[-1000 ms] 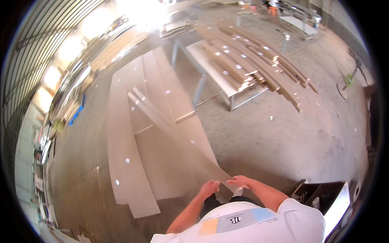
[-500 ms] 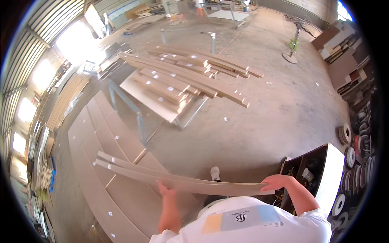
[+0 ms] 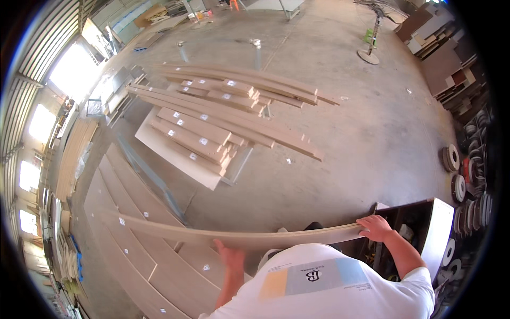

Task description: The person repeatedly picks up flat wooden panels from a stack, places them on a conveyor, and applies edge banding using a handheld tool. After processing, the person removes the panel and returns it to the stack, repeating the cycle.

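Observation:
A long, narrow brown board spans across the front of my body, tilted on its edge. My right hand grips its right end, fingers over the upper edge. Toward the middle, my left hand holds the board from the near side, thumb up against its face; some fingers are hidden. The board's left part is over several flat brown panels with small white labels. The blurred far left end makes it hard to tell whether it touches them.
Ahead, stacked brown strips lie on a low stand, several jutting rightward. An open-fronted cabinet stands close by my right hand. Rolls and discs line the right side. A round-based pole stand is farther off. Long boards lie at left.
The board has turned more onto its edge; two strip edges showed before, one now. My right hand has moved up over its top edge. The whole view has shifted.

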Available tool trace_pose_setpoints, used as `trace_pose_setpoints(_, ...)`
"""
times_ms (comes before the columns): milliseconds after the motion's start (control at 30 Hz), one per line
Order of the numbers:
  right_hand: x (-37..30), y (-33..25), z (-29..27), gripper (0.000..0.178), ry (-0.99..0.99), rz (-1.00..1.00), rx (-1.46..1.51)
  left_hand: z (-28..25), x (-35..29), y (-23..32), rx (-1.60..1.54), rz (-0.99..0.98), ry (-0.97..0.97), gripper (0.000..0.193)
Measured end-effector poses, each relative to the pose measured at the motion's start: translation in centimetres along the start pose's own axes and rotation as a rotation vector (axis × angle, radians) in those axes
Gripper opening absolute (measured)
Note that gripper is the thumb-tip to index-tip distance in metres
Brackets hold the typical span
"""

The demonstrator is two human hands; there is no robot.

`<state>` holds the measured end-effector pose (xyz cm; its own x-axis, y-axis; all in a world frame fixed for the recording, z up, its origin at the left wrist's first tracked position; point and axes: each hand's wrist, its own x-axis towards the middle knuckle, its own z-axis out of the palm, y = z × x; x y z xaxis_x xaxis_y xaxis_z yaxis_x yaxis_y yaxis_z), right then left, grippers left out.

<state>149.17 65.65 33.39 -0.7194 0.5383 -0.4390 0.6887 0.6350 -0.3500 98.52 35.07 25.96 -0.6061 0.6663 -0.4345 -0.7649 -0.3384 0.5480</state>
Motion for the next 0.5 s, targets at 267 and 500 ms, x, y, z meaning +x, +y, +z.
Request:
trace_pose_setpoints(267,11.6,5.3,-1.2,0.066,0.419,0.118,0.028,11.1,21.9,-0.7,-0.193,-0.109,-0.113,0.065)
trace_pose_setpoints(500,15.9,10.3,-8.4,0.063,0.547,0.332,0.151,26.5,36.4,-6.1,0.018,-0.232,-0.090,0.061)
